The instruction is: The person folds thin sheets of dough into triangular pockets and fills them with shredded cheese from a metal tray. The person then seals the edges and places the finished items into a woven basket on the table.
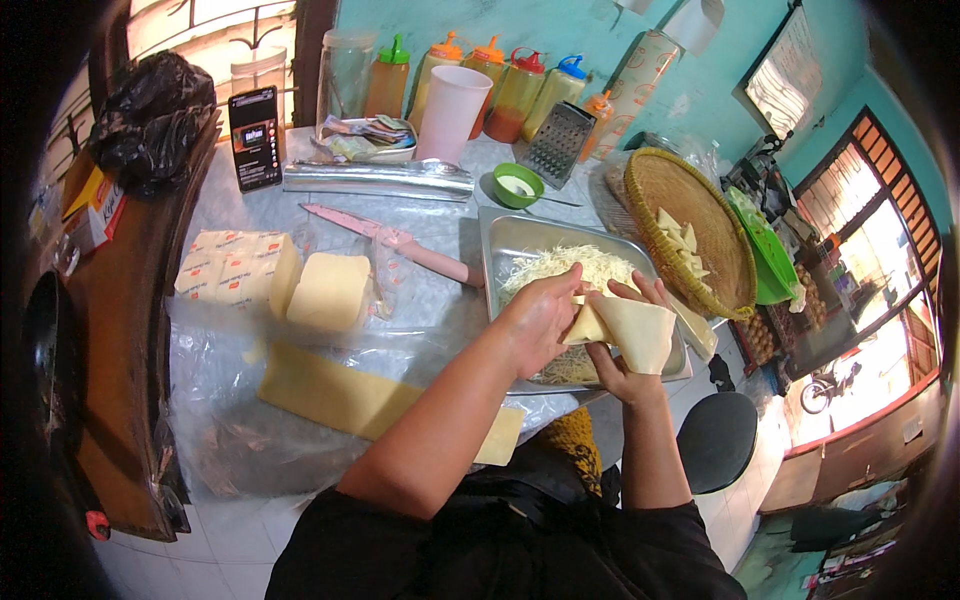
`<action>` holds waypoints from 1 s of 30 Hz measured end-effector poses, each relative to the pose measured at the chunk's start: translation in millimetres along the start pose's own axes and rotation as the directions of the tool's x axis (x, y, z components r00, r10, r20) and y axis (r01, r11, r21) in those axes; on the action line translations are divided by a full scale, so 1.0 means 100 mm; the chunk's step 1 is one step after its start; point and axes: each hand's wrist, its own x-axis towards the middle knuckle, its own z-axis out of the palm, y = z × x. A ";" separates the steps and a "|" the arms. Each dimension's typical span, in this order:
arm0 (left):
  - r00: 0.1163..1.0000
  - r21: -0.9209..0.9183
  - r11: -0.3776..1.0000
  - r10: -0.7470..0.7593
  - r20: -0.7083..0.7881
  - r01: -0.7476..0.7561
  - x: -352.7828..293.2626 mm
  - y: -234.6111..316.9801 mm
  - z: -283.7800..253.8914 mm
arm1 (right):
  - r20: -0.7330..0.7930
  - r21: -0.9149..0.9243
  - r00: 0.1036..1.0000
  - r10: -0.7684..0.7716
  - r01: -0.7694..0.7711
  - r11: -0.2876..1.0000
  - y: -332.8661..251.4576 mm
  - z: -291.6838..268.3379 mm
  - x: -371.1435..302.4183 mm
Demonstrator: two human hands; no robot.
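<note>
A pale, thin dough sheet (645, 333), partly folded into a cone-like shape, is held in both hands over a metal tray (488, 240). My left hand (540, 318) pinches its folded left side, fingertips partly hidden behind it. From below and behind, my right hand (632, 380) grips the sheet, with fingers showing past its upper edge. Grated cheese (565, 265) heaps in the tray under the hands. What lies inside the fold, if anything, is hidden. A long flat strip of dough (340, 393) lies on clear plastic left of my left forearm.
A cheese block (330, 290) sits beside a wrapped one (235, 268). Behind them lie a pink knife (420, 255) and a foil roll (380, 181). A grater (558, 145) stands near a small green bowl (517, 200). A woven tray (690, 210) holds folded dough pieces (680, 243).
</note>
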 end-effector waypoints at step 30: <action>0.991 0.360 0.925 0.136 -0.016 -0.121 0.02 -0.03 0.09 | 0.711 0.698 0.624 0.324 -0.684 -0.213 0.01 0.14 -0.07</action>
